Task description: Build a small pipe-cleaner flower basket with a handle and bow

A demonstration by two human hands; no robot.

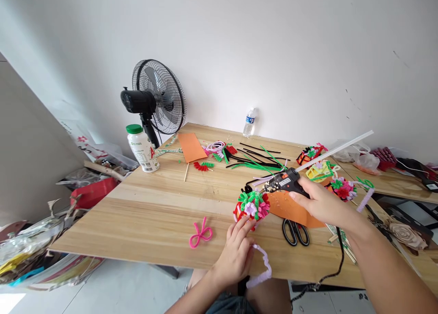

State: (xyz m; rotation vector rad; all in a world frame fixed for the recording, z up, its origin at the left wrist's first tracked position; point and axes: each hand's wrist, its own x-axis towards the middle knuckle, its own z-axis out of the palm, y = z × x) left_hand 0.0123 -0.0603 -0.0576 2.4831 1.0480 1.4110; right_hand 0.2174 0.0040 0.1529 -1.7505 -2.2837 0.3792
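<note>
My right hand is wrapped around a black hot glue gun, with a long clear glue stick sticking out of its back. The nozzle points down to the left, close to the top of a small pipe-cleaner flower basket in green, pink, lilac and red. Whether the tip touches it, I cannot tell. My left hand grips the basket's near side, fingers curled on it. A lilac pipe-cleaner strip curves out beside that hand. On the table to the left lies a pink pipe-cleaner bow.
Black-handled scissors lie near orange card. Loose pipe cleaners spread behind, with more finished flower pieces at right. A white bottle, a fan and a water bottle stand farther back. The gun's cord hangs over the front edge.
</note>
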